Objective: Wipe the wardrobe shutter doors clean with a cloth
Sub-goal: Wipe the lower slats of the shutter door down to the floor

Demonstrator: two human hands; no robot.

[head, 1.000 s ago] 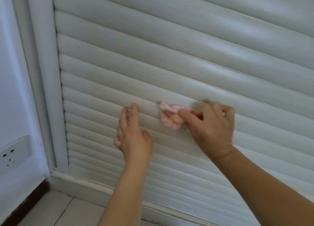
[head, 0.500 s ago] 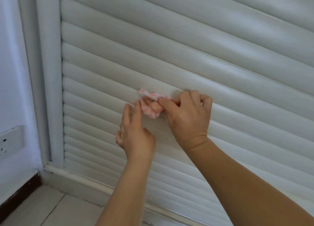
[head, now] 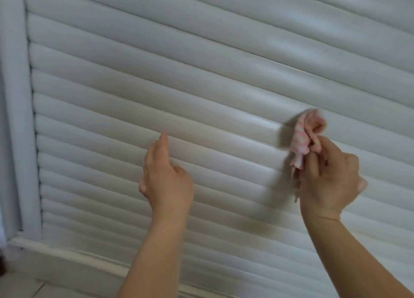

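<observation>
A white wardrobe shutter door (head: 201, 78) with horizontal slats fills the view. My right hand (head: 329, 179) grips a crumpled pink and white cloth (head: 302, 136) at the right, and the cloth's upper part lies against a slat. My left hand (head: 164, 176) is at the middle, fingers straight, with the fingertips touching a slat. The picture is blurred by motion.
The door's white upright frame (head: 15, 118) runs down the left edge. A white base rail (head: 67, 257) runs along the bottom, with pale floor tile (head: 22, 288) below it at the bottom left.
My right hand has swept the cloth from beside my left hand far to the right along the slats. The view has shifted, so the wall socket is out of sight.
</observation>
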